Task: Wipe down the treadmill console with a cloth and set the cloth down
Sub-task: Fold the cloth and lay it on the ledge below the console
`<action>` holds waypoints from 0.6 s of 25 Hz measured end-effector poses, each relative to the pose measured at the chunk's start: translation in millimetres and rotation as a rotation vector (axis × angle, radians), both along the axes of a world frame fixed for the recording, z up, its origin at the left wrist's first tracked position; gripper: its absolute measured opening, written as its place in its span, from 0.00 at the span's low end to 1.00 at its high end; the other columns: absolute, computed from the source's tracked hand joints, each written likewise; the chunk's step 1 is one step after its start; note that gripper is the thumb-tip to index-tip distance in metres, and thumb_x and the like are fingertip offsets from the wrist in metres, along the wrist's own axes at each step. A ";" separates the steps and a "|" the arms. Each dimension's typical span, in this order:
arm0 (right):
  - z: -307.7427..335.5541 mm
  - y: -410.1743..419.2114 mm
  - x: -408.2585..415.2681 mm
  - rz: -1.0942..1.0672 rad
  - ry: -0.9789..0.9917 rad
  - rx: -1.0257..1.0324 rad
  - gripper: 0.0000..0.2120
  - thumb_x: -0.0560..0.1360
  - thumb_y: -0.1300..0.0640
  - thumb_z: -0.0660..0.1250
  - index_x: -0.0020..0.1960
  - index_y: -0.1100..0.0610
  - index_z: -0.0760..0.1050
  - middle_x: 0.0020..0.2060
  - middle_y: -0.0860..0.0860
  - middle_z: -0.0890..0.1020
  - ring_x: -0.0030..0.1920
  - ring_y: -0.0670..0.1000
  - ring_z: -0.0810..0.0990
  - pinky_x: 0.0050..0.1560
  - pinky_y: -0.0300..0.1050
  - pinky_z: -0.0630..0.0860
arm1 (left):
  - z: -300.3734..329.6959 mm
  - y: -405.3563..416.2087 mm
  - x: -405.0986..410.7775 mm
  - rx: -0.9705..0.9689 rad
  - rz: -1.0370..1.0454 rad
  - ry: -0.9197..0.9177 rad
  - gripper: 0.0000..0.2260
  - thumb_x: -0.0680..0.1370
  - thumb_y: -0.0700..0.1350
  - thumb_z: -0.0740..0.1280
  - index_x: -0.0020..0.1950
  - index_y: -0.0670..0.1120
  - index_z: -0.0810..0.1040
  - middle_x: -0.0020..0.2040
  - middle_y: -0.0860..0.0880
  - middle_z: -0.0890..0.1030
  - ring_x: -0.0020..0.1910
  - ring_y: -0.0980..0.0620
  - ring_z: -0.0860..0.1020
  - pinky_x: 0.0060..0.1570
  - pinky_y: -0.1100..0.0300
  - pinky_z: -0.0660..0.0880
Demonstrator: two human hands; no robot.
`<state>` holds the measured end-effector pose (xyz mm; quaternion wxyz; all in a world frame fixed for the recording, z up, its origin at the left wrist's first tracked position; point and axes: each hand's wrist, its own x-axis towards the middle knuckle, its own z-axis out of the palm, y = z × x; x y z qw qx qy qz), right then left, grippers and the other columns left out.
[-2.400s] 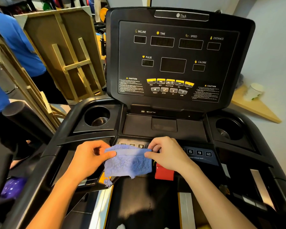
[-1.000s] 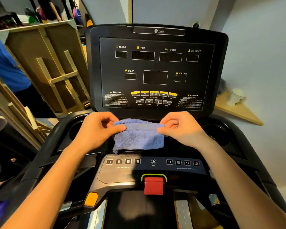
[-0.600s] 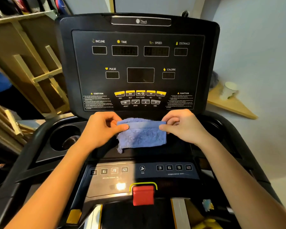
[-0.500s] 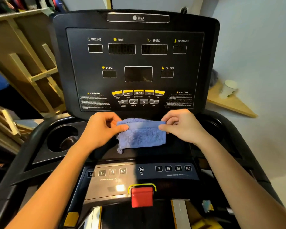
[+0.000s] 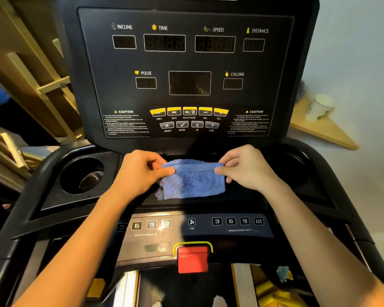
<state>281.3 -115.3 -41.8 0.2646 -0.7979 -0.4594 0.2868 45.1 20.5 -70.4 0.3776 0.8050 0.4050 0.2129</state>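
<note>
Round black cup holder (image 5: 82, 176) at console's left; left hand (image 5: 140, 171) pinches left top corner of folded blue terry cloth (image 5: 193, 180); cloth held over black tray below black treadmill console (image 5: 189, 69); right hand (image 5: 246, 168) pinches right top corner; white paper cup (image 5: 319, 107) on wooden shelf (image 5: 326, 131) far right.

Left hand (image 5: 140, 171) and right hand (image 5: 246, 168) pinch with thumbs and forefingers.

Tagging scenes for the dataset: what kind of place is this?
Probably a gym or a storage room with exercise gear, not certain. A treadmill console fills the view, wooden frames lean at the left, and a paper cup stands on a wooden shelf at the right.
</note>
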 end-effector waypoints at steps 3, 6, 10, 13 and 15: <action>-11.0 -1.8 -3.9 -0.010 -0.014 -0.025 0.04 0.74 0.56 0.76 0.48 0.53 0.84 0.29 0.44 0.85 0.32 0.41 0.84 0.39 0.35 0.76 | -8.8 -2.8 -1.5 -0.019 0.037 0.003 0.07 0.68 0.50 0.79 0.39 0.49 0.85 0.33 0.50 0.83 0.35 0.51 0.81 0.38 0.64 0.77; -17.7 -1.8 -5.6 -0.029 -0.036 -0.004 0.03 0.74 0.56 0.76 0.47 0.53 0.84 0.31 0.47 0.85 0.33 0.42 0.84 0.43 0.37 0.78 | -9.4 -4.2 0.3 0.005 0.060 -0.004 0.07 0.67 0.49 0.79 0.38 0.49 0.85 0.33 0.50 0.83 0.34 0.53 0.81 0.37 0.67 0.76; -24.0 -2.4 -8.7 -0.053 -0.097 0.036 0.04 0.73 0.54 0.78 0.45 0.52 0.84 0.28 0.47 0.83 0.33 0.38 0.81 0.44 0.36 0.76 | -7.6 -8.6 1.0 0.091 0.087 0.006 0.09 0.66 0.49 0.80 0.35 0.47 0.82 0.32 0.51 0.82 0.36 0.56 0.80 0.37 0.72 0.73; -25.6 -4.6 -10.2 -0.101 -0.111 0.044 0.06 0.72 0.52 0.78 0.45 0.53 0.83 0.29 0.46 0.82 0.34 0.40 0.81 0.38 0.31 0.72 | -7.4 -10.9 0.4 0.150 0.119 0.030 0.11 0.66 0.50 0.80 0.34 0.47 0.80 0.31 0.53 0.81 0.33 0.57 0.79 0.36 0.74 0.72; -26.1 -7.1 -10.8 -0.117 -0.106 0.054 0.07 0.72 0.51 0.78 0.45 0.53 0.83 0.29 0.46 0.81 0.34 0.40 0.80 0.37 0.31 0.71 | -6.4 -12.3 -0.1 0.163 0.137 0.047 0.11 0.67 0.50 0.80 0.35 0.47 0.80 0.32 0.53 0.81 0.32 0.58 0.79 0.36 0.75 0.70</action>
